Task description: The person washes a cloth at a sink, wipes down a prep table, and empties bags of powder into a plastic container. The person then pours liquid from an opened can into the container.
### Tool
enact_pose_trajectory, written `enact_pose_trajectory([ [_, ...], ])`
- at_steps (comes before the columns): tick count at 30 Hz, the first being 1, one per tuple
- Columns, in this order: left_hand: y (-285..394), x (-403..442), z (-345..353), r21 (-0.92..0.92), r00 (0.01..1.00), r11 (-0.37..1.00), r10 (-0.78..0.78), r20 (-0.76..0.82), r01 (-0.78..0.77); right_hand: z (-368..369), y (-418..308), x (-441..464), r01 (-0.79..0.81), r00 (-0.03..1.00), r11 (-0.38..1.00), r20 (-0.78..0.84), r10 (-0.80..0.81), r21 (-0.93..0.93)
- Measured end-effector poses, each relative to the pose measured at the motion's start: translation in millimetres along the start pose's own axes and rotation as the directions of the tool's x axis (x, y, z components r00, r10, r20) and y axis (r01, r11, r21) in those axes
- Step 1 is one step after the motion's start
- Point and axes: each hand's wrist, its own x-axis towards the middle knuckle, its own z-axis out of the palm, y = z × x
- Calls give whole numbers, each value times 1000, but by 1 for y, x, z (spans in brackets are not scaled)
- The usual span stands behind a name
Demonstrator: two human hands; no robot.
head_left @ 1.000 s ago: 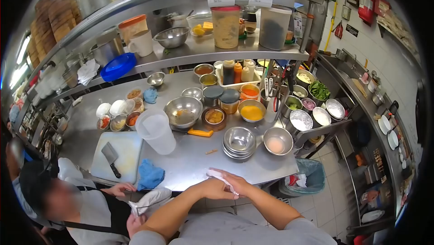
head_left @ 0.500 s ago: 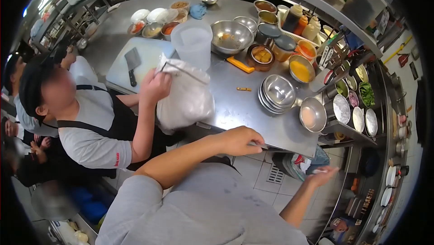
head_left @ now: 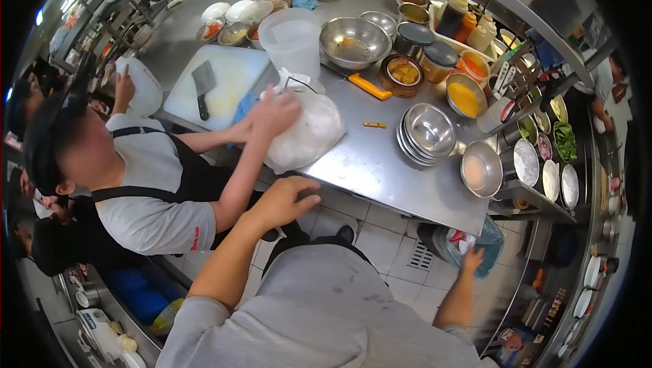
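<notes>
My left hand [head_left: 288,201] is in the air just off the table's front edge, fingers curved and apart, with nothing in it. Over the lined bin [head_left: 490,249] at the right, my right hand [head_left: 471,258] has its fingers spread and looks free of any object. Beside my left hand, a co-worker [head_left: 149,157] has both hands at a white plastic bag [head_left: 305,130] on the front edge of the steel table [head_left: 360,157]. A small yellow object [head_left: 374,125] and an orange-handled knife [head_left: 369,86] lie behind.
Stacked metal bowls [head_left: 426,133] and a single bowl [head_left: 481,169] stand at the table's right. A cleaver [head_left: 203,88] rests on the white cutting board [head_left: 224,76]. Behind the bag is a clear container [head_left: 291,42]. A floor drain [head_left: 421,256] lies below.
My hands have come apart, and the white tissue between them is gone from my hands. My left hand has moved left. The co-worker has brought the bag onto the table.
</notes>
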Motion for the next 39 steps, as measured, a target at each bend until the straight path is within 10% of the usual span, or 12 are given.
enact_pose_trajectory([
  [1,0,-1,-7,15,998,1000,-18,-53,19,14,-8,-36,-83,994,996,79,81,16],
  [4,3,2,-21,-87,989,996,-34,-145,22,72,32,-105,425,814,873,523,-253,-239],
  [5,6,5,-24,-197,984,980,-31,-175,-4,102,49,-122,401,762,852,639,-107,-335],
  [9,26,21,-34,-87,937,987,101,-335,-137,145,90,-190,586,266,807,926,-269,66],
  [12,43,30,-34,-126,938,973,145,-316,-192,110,67,-210,380,172,925,981,-94,22],
  [17,65,38,-18,-57,932,942,316,-176,-330,78,47,-215,35,679,999,733,-45,29],
  [22,58,37,-11,32,936,938,346,-65,-344,95,47,-193,-173,715,983,694,78,68],
  [28,7,62,-66,129,747,991,117,-654,-42,102,31,-207,-97,659,992,752,1,84],
  [39,-82,102,-56,174,904,935,-232,-359,309,110,19,-196,96,623,992,772,-127,86],
])
